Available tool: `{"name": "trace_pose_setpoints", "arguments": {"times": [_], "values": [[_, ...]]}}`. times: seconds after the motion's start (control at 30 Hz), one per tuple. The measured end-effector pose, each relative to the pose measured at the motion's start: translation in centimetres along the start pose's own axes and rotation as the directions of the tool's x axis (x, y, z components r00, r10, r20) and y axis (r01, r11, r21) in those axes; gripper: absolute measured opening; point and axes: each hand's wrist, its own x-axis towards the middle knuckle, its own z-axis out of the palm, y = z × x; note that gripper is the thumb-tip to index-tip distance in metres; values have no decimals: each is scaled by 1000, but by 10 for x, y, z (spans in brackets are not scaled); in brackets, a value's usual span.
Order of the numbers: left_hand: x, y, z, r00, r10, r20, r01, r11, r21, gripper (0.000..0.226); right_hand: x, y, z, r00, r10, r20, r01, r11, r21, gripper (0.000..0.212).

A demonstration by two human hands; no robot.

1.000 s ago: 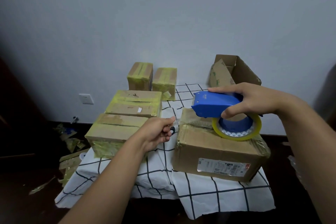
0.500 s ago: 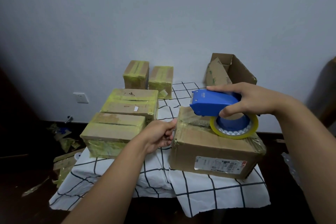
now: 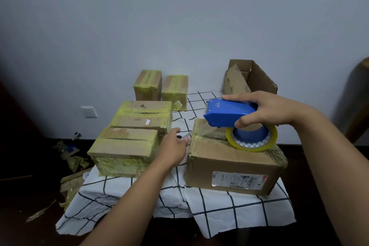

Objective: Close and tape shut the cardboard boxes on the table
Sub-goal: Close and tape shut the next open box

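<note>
Both bare forearms reach forward from the bottom of the view. The left hand is out ahead at centre, back of the hand upward, fingers curled in a pinching grip on a small dark-handled blade; its fingertips are hidden behind the knuckles. The right hand comes in from the right, higher than the left, wrist nearly straight, fingers wrapped over the top and thumb pressed below in a firm grip on a blue tape dispenser.
</note>
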Motion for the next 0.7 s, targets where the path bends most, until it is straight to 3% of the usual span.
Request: {"name": "trace_pose_setpoints", "arguments": {"times": [0.07,0.13,0.2,0.3,0.5,0.7], "values": [[-11,6,2,989,83,-123,-99,986,-132,43,0,1,0,1000,3,-6,-3,1000,-6,76],[-31,15,6,981,192,-25,-193,963,-190,56,1,2,1,1000,2,-11,-2,1000,-4,74],[-49,17,15,954,268,132,-267,963,-19,78,1,3,1,1000,3,-19,-3,1000,1,73],[-51,9,22,949,281,146,-299,947,122,94,2,2,1,1000,4,-25,-4,1000,-3,77],[-43,10,13,931,348,109,-362,921,146,82,1,5,2,998,6,-57,-8,1000,-26,74],[-36,9,11,949,257,183,-298,920,254,74,2,6,4,997,5,-76,-6,1000,-14,70]]}}
